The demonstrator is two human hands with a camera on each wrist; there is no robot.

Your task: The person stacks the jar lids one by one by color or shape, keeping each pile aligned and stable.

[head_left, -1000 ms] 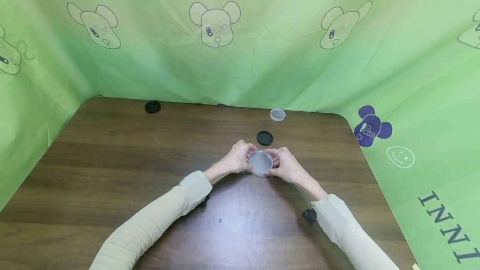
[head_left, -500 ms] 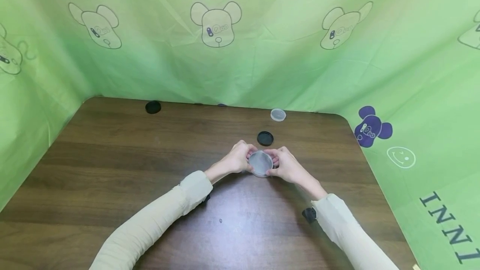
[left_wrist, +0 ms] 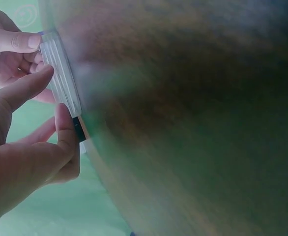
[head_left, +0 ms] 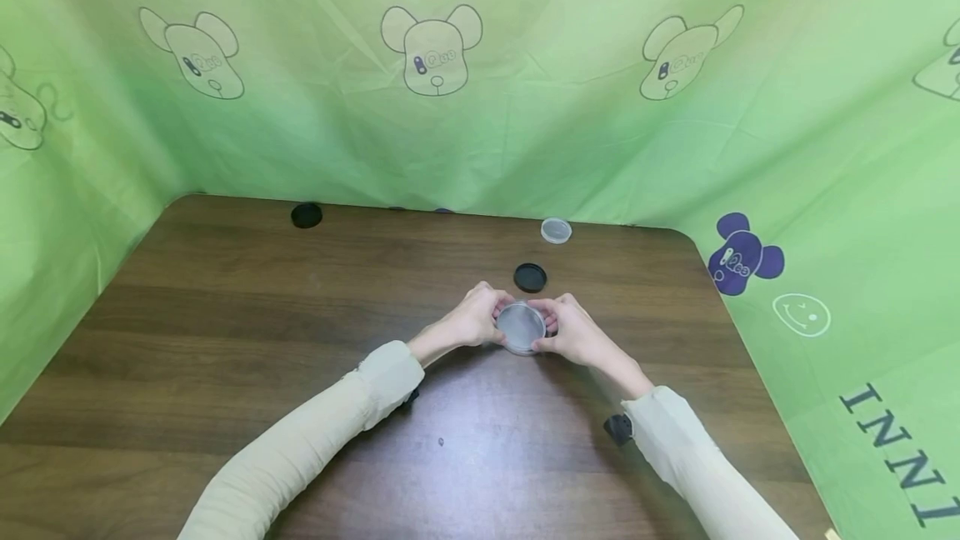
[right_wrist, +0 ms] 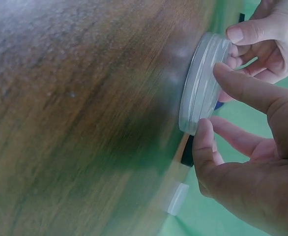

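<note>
A clear, shallow round petri dish point(head_left: 521, 327) lies flat on the wooden table between the two hands. From the side, in the right wrist view, the petri dish point(right_wrist: 203, 81) shows layered rims, like two pieces stacked. My left hand point(head_left: 477, 317) holds its left edge between thumb and fingers. On the opposite edge, my right hand point(head_left: 573, 333) grips it the same way. Just beyond the dish lies a black round lid-like disc point(head_left: 530, 277), touched by neither hand. The far fingers are partly hidden behind the dish.
A second clear round dish point(head_left: 556, 230) sits near the table's back edge, right of centre. Another black disc point(head_left: 306, 215) is at the back left. Green printed cloth point(head_left: 435, 148) hangs along the back and sides of the wooden table point(head_left: 225, 307).
</note>
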